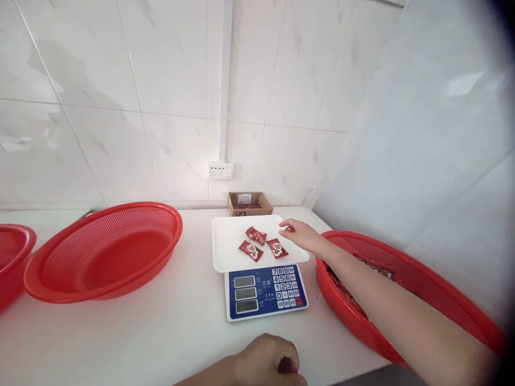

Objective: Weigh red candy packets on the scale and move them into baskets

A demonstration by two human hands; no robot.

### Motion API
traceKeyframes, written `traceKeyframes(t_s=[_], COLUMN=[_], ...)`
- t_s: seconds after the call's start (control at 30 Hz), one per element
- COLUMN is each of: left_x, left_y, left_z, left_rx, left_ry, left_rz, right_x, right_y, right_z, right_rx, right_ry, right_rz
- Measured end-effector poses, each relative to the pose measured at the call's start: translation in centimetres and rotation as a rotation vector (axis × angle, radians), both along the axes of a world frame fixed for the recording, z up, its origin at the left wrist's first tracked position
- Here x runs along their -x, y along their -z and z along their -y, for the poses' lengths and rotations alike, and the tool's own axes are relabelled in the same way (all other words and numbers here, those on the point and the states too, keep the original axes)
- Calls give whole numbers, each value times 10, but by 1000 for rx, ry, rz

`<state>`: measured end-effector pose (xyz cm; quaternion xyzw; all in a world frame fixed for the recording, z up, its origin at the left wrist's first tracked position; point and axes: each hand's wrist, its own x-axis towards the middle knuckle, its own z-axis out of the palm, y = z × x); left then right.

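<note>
Three small red printed packets (256,235) lie apart on the white tray (225,257) of a digital scale (267,292). Over the tray's right side is my right hand (300,235), with its thumb and fingers curled around a bit of red that looks like another packet, mostly hidden. In front of the scale, at the bottom of the view, my left hand (265,358) is closed. Something dark shows in the hollow of its fingers, too shadowed to name. My right forearm crosses above a red basket (341,300) holding many wrapped packets (378,268).
A large red perforated basket (116,252) stands on the white table (161,332) to the left, with part of a second red basket (16,241) beyond it. Behind the scale sits a cardboard box (250,206) with red packets inside. A wall socket (221,170) is above it.
</note>
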<state>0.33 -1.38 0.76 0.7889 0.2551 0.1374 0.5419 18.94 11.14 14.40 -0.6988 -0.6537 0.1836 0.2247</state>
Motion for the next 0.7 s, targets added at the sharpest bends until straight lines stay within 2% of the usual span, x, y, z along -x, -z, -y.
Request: traceKeyframes(t_s=[0.13,0.23,0.3,0.4,0.5,0.6,0.7], left_x=[-1,-1,0,1,1,2,1], left_y=[0,-1,-2,-1,-2,-5,-10], left_z=[0,1,1,1,1,2,2], left_rx=[4,-11,-22,-31,-32,-21,-29], left_ry=[4,-1,-2,-7,-8,-5,9], left_rz=[-25,-31,-33,-35,-16,-29,-57], right_x=[-2,3,8,9,-2,-32,-77], right_y=[0,4,6,8,6,4,7], right_z=[2,1,0,5,15,29,43], right_rx=[92,176,201,96,-30,-103,-100], right_ry=[27,-22,-66,-114,-155,-96,31], right_rz=[-170,-412,-455,-239,6,140,237])
